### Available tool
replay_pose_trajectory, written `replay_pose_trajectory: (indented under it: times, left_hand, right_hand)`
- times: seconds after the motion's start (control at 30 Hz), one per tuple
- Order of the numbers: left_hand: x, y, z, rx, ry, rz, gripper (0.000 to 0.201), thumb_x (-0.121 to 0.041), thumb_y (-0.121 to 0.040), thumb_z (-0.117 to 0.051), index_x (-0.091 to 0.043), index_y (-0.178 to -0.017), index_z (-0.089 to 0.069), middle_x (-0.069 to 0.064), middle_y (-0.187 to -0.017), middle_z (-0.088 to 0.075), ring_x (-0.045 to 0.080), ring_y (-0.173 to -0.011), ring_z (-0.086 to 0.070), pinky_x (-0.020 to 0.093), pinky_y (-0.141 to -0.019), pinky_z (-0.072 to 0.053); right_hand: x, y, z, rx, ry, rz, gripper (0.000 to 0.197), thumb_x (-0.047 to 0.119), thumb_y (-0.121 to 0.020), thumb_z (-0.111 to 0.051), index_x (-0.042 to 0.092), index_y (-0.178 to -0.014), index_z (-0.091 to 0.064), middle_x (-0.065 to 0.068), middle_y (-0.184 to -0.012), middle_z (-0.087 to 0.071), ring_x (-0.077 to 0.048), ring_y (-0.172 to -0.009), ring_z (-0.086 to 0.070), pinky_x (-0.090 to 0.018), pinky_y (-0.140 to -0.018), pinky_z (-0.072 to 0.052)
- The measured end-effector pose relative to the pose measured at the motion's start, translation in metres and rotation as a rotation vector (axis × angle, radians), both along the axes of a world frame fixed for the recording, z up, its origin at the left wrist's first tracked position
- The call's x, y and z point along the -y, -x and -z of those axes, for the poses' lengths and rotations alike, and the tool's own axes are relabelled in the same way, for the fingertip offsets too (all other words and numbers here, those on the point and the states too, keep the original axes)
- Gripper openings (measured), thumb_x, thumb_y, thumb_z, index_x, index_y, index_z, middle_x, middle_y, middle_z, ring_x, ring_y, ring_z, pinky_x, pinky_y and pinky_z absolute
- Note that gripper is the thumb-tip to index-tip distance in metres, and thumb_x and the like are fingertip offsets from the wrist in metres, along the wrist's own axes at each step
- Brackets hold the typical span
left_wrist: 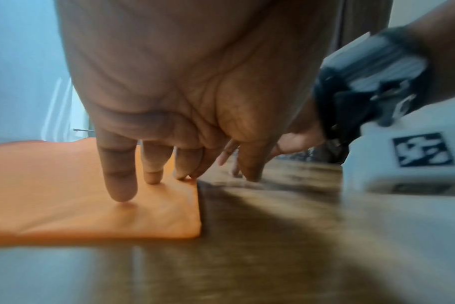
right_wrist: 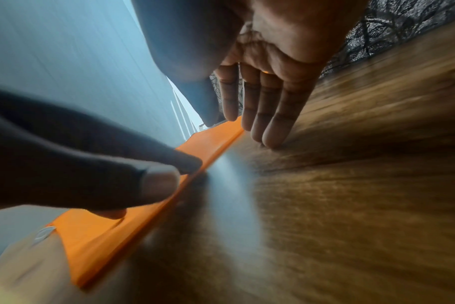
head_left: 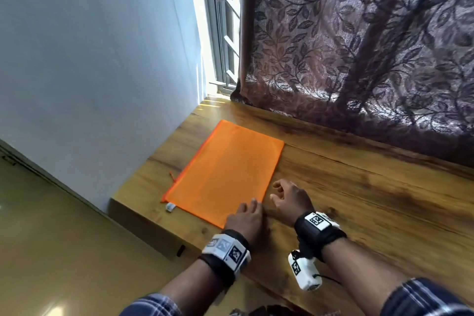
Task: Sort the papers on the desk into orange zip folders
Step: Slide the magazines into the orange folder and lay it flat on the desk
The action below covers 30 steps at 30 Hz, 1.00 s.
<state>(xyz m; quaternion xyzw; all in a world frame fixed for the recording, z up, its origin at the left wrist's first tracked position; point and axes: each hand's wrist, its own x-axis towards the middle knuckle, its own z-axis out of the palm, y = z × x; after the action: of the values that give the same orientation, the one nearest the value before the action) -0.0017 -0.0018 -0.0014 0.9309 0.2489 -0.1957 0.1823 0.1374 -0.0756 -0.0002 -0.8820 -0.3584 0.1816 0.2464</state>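
Your hands at the folder's near corner
Your left wrist view shows left hand (left_wrist: pixel 169 92) fingertips (left_wrist: pixel 122 193), spread, pressing the orange folder (left_wrist: pixel 65 195); your right hand (head_left: pixel 288 200), grip loosely spread, touches the desk (head_left: pixel 359 200).

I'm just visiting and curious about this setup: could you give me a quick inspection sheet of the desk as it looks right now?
Surface: wooden desk, bare apart from the folder.
Job's things: one orange zip folder lying flat near the desk's left end; no loose papers seen.
Clutter: nothing seen.
Hands: left hand presses straight fingers on the folder's near corner; right hand rests fingertips on the desk beside the folder, holding nothing.
Cables: thin dark lead at the right wrist camera.
Surroundings: pale wall, window, patterned curtain.
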Motion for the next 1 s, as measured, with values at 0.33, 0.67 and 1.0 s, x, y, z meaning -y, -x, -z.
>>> replay_pose_trajectory:
  times: [0.33,0.67,1.0]
  left_hand:
    - [-0.091,0.016,-0.025,0.188,-0.227,-0.473,0.047,-0.047,-0.094,-0.054,-0.021,-0.132,-0.050,0.006,-0.136,-0.057,0.027,-0.129,-0.051,0.053,-0.112,-0.031]
    - [-0.124,0.017,-0.012,0.024,-0.195,-0.694,0.064,-0.046,-0.089,-0.065,-0.013,-0.138,-0.040,0.011,-0.143,-0.041,0.032,-0.133,-0.039,0.053,-0.102,-0.040]
    - [-0.135,0.018,-0.004,0.204,0.034,-0.769,0.044,-0.039,-0.095,-0.058,-0.010,-0.126,-0.046,0.018,-0.130,-0.059,0.039,-0.120,-0.056,0.048,-0.098,-0.046]
  right_hand:
    - [0.005,-0.002,0.004,0.015,0.201,-0.106,0.046,0.043,-0.090,-0.061,0.023,-0.132,-0.063,-0.007,-0.132,-0.062,-0.023,-0.121,-0.058,-0.031,-0.100,-0.046]
    - [0.009,-0.009,0.005,-0.042,0.187,0.008,0.031,0.033,-0.085,-0.070,0.025,-0.114,-0.074,0.008,-0.120,-0.071,-0.012,-0.110,-0.065,-0.025,-0.093,-0.050]
    - [0.008,-0.009,0.019,-0.011,0.066,0.172,0.020,0.030,-0.080,-0.074,0.025,-0.099,-0.074,-0.003,-0.101,-0.068,-0.021,-0.099,-0.064,-0.021,-0.080,-0.043]
